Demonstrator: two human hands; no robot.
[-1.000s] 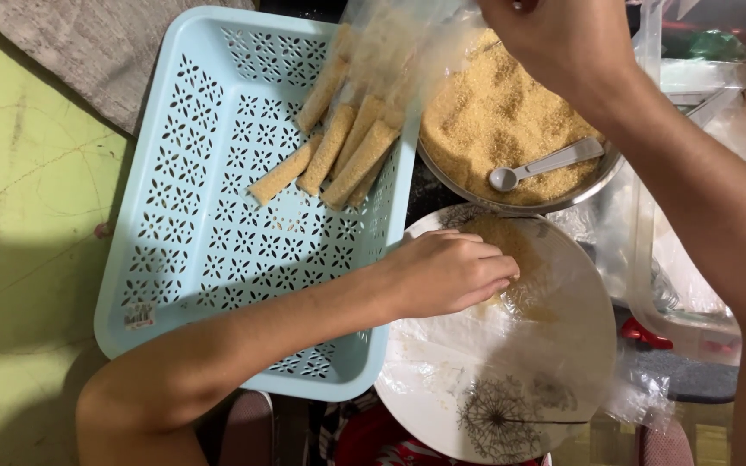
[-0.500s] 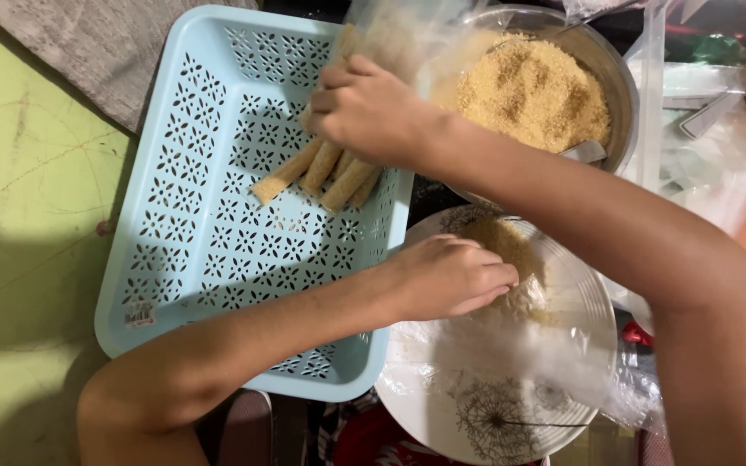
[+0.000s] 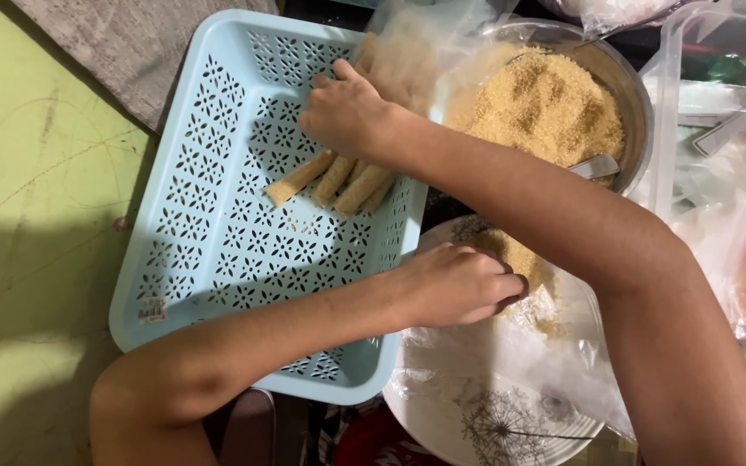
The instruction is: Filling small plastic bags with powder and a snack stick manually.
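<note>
Right hand [image 3: 344,112]: fingers curled over breaded rolls [image 3: 338,179], several lying in the blue basket [image 3: 209,233], far right corner. Left hand [image 3: 459,283]: fingers clenched on crumbs on plate [image 3: 477,414]. Crumb bowl [image 3: 554,103] remains full.

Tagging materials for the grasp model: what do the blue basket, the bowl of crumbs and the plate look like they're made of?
Blue basket: moulded plastic, matte, by its even pale colour and punched floral lattice. Bowl: metal, probably stainless steel, by its thin shiny grey rim. Plate: glossy white with a printed dandelion; ceramic or melamine, cannot tell which. A clear plastic sheet lies over part of it.
</note>
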